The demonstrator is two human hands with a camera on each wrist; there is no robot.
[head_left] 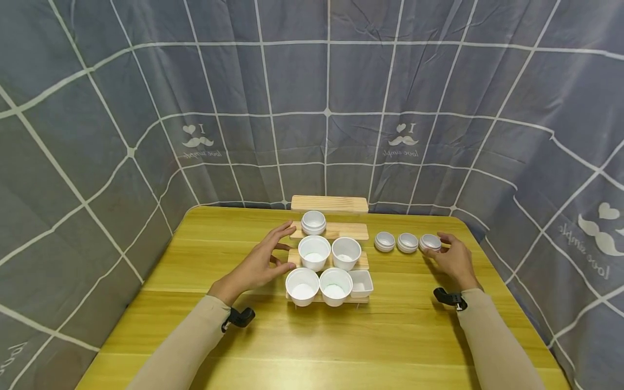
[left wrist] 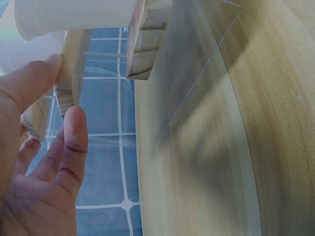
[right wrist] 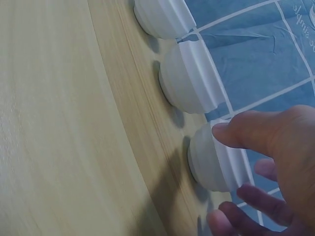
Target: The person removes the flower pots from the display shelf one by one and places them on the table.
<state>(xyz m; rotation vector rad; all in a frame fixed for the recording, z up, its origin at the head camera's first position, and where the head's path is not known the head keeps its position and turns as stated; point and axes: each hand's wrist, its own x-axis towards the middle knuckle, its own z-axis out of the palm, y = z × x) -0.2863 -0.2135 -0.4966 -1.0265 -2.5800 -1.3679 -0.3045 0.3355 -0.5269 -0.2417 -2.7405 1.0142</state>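
A stepped stand with wooden boards (head_left: 329, 203) and clear sides is in the middle of the table. My left hand (head_left: 258, 265) holds its left side; in the left wrist view the thumb and a finger are at either face of a board's end (left wrist: 69, 81). White cups (head_left: 314, 252) fill much of the lower boards, beside a square white dish (head_left: 361, 284). One small white bowl (head_left: 313, 222) sits higher up. My right hand (head_left: 454, 261) grips the rightmost small white bowl (right wrist: 209, 160) of a row on the table, thumb at its rim.
Two more small bowls (head_left: 384, 241) (head_left: 407, 242) stand in line between the stand and my right hand. A grey checked curtain (head_left: 326, 81) hangs behind and along both sides of the wooden table (head_left: 312, 346).
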